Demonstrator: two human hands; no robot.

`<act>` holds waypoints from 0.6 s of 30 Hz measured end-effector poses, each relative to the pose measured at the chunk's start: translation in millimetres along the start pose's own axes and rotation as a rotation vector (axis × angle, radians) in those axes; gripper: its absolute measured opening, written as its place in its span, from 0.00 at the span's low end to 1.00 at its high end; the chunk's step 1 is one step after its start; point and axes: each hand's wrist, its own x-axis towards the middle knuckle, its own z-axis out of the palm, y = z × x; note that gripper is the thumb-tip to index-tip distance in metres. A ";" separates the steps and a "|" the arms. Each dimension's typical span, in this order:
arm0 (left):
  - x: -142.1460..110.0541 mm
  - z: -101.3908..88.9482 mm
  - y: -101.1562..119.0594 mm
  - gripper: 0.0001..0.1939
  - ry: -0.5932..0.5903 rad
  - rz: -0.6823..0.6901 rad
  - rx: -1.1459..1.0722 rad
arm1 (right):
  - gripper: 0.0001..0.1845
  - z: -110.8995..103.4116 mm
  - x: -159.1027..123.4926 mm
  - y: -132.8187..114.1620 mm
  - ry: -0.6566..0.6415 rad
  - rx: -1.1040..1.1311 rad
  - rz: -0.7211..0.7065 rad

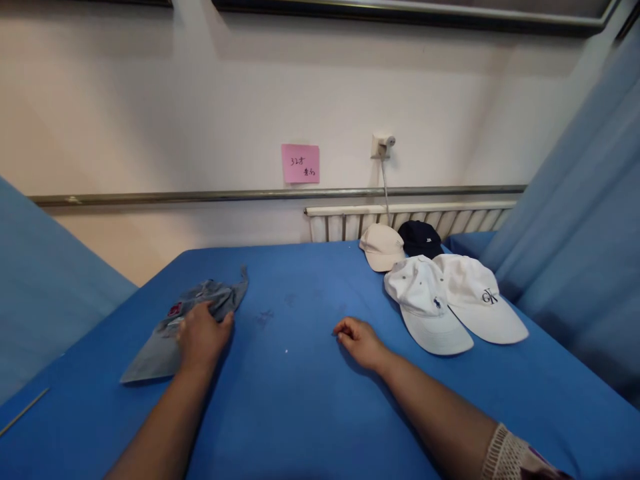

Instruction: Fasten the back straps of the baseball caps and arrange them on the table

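Note:
On the left of the blue-covered table (300, 413), a grey-blue denim cap (155, 350) lies flattened, its brim towards me and its strap at the far end. A red patch shows on its front. My left hand (203, 337) grips the cap from above, thumb on the right side; its fingertips are partly hidden. My right hand (363, 343) rests on the cover near the middle, fingers curled in and nothing visible in them. To its right lie a white cap (423, 293) with a dark horse-rider logo and another white cap (480, 293) with dark letters.
Behind the white caps sit a beige cap (383, 247) and a navy cap (420, 238), close to the radiator (360, 223). A thin stick (24, 412) lies at the left edge. Blue curtains (575, 220) hang at both sides. A pink note (301, 164) is on the wall.

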 end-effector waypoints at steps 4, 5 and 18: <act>7.5 19.8 -2.7 0.21 -0.076 0.010 0.215 | 0.10 -5.0 1.0 -3.8 -0.019 0.006 0.014; 8.3 23.7 -3.5 0.18 -0.062 0.037 0.227 | 0.10 -5.7 2.5 -4.8 -0.024 0.006 0.017; -65.6 6.9 83.1 0.12 -0.154 0.820 -0.460 | 0.16 1.3 10.9 15.2 0.370 0.201 0.150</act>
